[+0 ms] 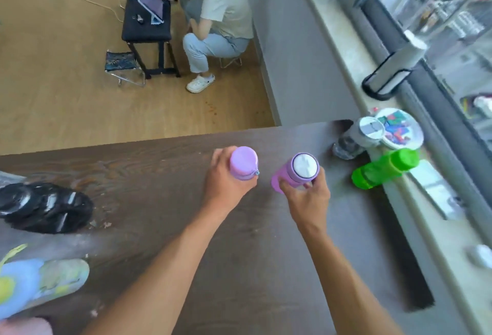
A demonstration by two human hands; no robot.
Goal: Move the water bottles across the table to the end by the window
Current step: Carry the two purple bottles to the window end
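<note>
My left hand [223,180] is wrapped around a lilac water bottle [243,161] with a plain lilac cap, held over the middle of the dark wooden table [165,164]. My right hand [308,196] grips a purple water bottle [295,172] with a white lid, just to the right of the first. A green translucent bottle [383,169] stands at the table's window end, beside a clear bottle with a grey-white lid [364,132] and a round container with a colourful lid [399,129].
A black bag [45,207] lies at the table's left edge, with a blue and yellow soft item [34,281] in front of it. The window sill [439,201] runs along the right. A person squats by a black bench [146,23] on the floor beyond.
</note>
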